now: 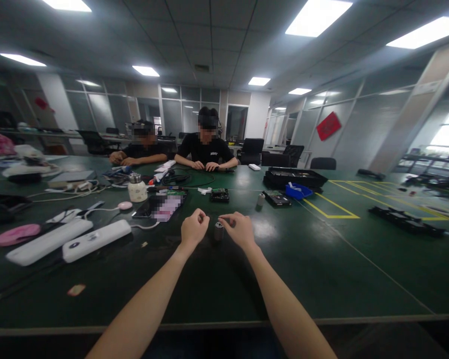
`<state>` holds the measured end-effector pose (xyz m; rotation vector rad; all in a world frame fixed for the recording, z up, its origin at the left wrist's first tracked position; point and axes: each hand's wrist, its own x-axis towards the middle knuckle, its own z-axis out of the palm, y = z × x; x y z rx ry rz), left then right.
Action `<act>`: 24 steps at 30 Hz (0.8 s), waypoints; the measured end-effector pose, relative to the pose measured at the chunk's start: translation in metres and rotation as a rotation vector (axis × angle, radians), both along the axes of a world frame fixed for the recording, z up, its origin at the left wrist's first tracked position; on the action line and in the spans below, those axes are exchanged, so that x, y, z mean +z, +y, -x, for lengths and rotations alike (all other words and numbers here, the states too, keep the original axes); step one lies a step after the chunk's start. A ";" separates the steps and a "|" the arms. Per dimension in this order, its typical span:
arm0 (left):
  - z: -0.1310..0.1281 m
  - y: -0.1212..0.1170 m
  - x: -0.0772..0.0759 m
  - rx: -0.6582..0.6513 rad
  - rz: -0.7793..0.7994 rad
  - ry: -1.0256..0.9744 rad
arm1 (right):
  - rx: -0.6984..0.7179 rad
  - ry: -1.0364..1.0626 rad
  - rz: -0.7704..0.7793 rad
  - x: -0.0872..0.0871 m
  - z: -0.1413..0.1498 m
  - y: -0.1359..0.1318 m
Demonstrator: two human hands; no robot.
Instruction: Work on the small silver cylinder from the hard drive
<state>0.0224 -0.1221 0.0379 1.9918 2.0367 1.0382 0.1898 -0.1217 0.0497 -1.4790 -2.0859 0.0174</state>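
Observation:
Between my two hands a small dark grey metal cylinder [219,231] stands upright on the green table [224,284]. On its left, my left hand [195,227] is closed, thumb and curled fingers together; anything within them is too small to make out. My right hand [239,228] comes in from the other side, with thumb and forefinger pinched together right by the cylinder's top. Whether these fingertips touch it or hold some tiny part, I cannot tell. Just beyond lie a hard drive with a green circuit board [220,195] and a second, lighter cylinder [260,200].
White power strips [97,241], a phone [166,207] and a cream bottle [137,188] occupy the left. Further right are another hard drive [277,198], a blue tray [298,191], a black case [295,177] and a black strip [403,221]. Two people sit opposite.

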 end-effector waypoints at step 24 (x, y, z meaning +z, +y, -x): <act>-0.014 -0.002 0.006 -0.143 -0.085 0.016 | 0.079 0.192 -0.008 0.002 -0.008 -0.011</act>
